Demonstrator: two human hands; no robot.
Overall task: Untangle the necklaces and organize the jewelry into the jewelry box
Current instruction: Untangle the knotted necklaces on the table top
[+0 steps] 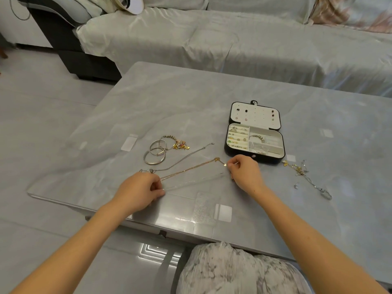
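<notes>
A thin silver necklace [195,183] is stretched straight between my hands on the grey table. My left hand [140,190] pinches one end and my right hand [244,170] pinches the other. Just behind it lies a gold necklace [191,169] with a small pendant near my right hand. Farther back lies another silver chain [182,159]. The black jewelry box [254,141] stands open behind my right hand, with rings, a beaded bracelet and earrings inside. A tangle of chains [305,175] lies to the right of the box.
Two silver bangles [154,153] and a beaded charm bracelet [176,143] lie left of the box. The table [191,98] has a glossy grey top. A covered sofa [233,39] stands behind it. A patterned cushion [233,270] sits at the near edge.
</notes>
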